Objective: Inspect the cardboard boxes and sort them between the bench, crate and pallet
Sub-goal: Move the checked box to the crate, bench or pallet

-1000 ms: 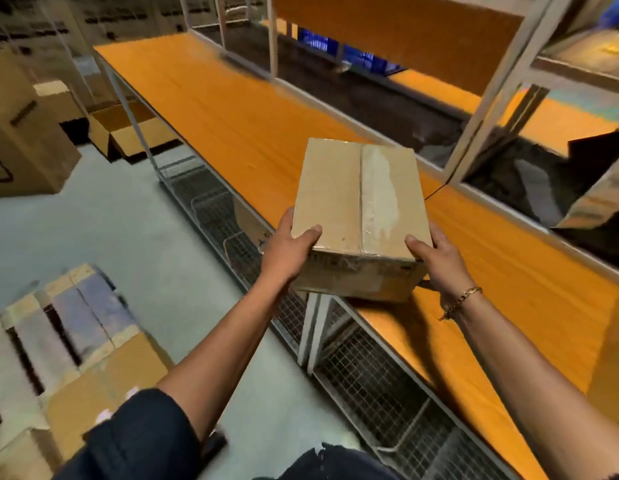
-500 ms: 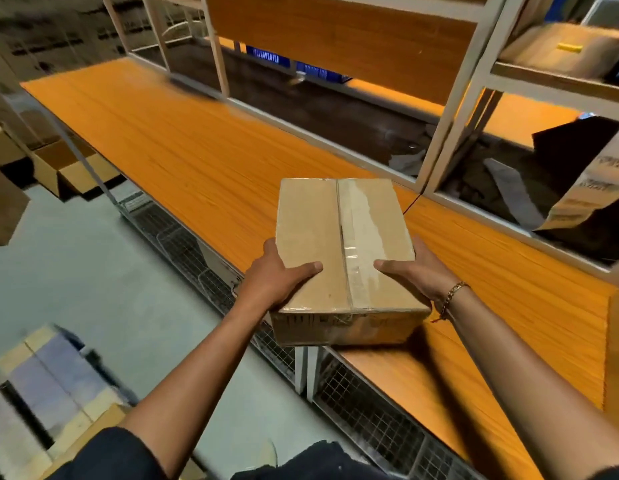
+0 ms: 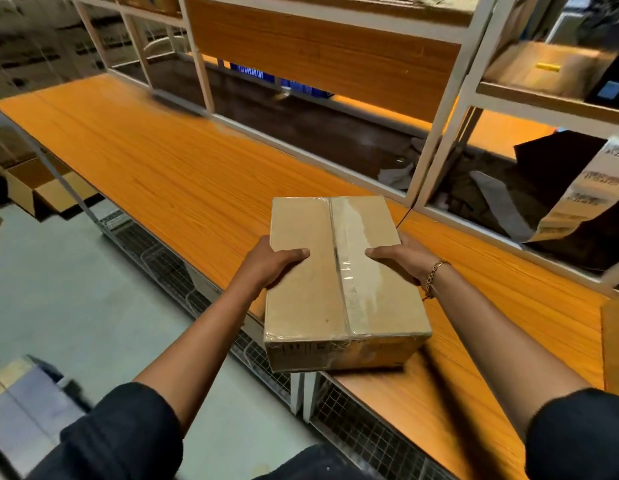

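The left hand (image 3: 266,265) and right hand (image 3: 403,259) grasp opposite sides of a brown, tape-sealed cardboard box (image 3: 339,282), thumbs on its top. The box is at the near edge of the orange wood-grain bench (image 3: 169,168), partly overhanging it; contact cannot be confirmed.

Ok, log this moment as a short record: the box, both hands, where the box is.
box: cardboard box, closed, clear tape along the top seam
left hand: grips the box's left side, thumb on top
right hand: grips its right side, thumb on top; bracelet on the wrist
place: over the front edge of the orange bench; contact unclear
elsewhere: open carton on the floor, far left
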The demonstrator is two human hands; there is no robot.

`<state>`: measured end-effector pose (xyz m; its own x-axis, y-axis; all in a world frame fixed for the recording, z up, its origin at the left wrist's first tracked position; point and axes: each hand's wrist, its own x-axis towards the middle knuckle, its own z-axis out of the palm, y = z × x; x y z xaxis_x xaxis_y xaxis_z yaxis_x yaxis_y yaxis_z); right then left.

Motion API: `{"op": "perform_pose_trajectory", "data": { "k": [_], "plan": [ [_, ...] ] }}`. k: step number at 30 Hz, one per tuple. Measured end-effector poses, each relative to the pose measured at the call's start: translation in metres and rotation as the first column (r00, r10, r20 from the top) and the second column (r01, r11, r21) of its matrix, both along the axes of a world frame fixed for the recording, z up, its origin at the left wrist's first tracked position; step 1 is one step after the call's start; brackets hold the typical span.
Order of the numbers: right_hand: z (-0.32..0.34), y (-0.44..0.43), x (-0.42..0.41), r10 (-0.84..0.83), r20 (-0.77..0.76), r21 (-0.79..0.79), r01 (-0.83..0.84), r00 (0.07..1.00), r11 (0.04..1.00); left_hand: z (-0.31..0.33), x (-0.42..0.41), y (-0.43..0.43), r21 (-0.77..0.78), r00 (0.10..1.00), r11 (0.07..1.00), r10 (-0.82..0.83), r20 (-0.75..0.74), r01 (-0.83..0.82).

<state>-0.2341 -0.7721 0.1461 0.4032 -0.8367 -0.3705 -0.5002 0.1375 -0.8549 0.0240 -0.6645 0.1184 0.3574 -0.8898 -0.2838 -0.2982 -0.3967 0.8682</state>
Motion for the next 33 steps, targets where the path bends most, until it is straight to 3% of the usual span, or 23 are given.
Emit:
{"op": "perform_pose_trajectory", "data": {
  "k": [2, 6, 9, 12, 14, 16, 17, 22, 26, 30, 33],
  "plan": [
    [-0.003, -0.003, 0.001, -0.022, -0.004, 0.024, 0.022, 1.000, 0.999, -0.006, 0.003, -0.005, -0.002, 1.000, 1.000, 0.008, -0.008, -0.008],
    [0.001, -0.009, 0.005, -0.071, -0.012, 0.060, 0.071, 0.997, 0.996, 0.004, 0.001, -0.013, -0.002, 0.985, 1.000, -0.003, -0.172, 0.003],
    [0.018, -0.014, 0.003, -0.090, 0.064, -0.063, 0.094, 0.994, 0.994, 0.018, 0.000, -0.015, -0.162, 0.993, 0.987, -0.006, -0.115, -0.013],
    [0.039, -0.011, -0.007, -0.153, 0.269, -0.139, 0.196, 0.951, 0.971, 0.043, -0.003, -0.003, -0.359, 0.995, 0.932, 0.021, -0.093, -0.054],
    [0.049, 0.003, -0.018, -0.185, 0.435, -0.040, 0.224, 0.881, 0.974, 0.060, -0.010, 0.015, -0.409, 0.961, 0.899, 0.041, -0.273, -0.155],
    [0.055, 0.021, -0.026, -0.193, 0.481, 0.049, 0.194, 0.855, 0.980, 0.074, -0.018, 0.032, -0.297, 0.884, 0.923, 0.088, -0.459, -0.246],
    [0.056, 0.029, -0.029, -0.189, 0.466, 0.046, 0.190, 0.864, 0.981, 0.079, -0.023, 0.038, -0.242, 0.875, 0.939, 0.105, -0.472, -0.243],
    [0.040, 0.045, -0.047, -0.205, 0.468, -0.030, 0.248, 0.859, 0.968, 0.076, -0.042, 0.054, -0.315, 0.936, 0.939, 0.020, -0.352, -0.138],
    [0.024, 0.052, -0.069, -0.111, 0.521, -0.037, 0.152, 0.847, 0.988, 0.044, -0.033, 0.067, -0.414, 0.938, 0.910, -0.121, -0.326, -0.027],
    [0.012, 0.052, -0.056, -0.119, 0.419, -0.111, 0.181, 0.900, 0.977, 0.024, -0.039, 0.059, -0.371, 0.972, 0.926, -0.021, -0.236, -0.070],
    [0.012, 0.053, -0.043, -0.165, 0.383, -0.184, 0.250, 0.909, 0.951, 0.020, -0.047, 0.052, -0.353, 0.990, 0.925, 0.120, -0.069, -0.137]
  ]
}}
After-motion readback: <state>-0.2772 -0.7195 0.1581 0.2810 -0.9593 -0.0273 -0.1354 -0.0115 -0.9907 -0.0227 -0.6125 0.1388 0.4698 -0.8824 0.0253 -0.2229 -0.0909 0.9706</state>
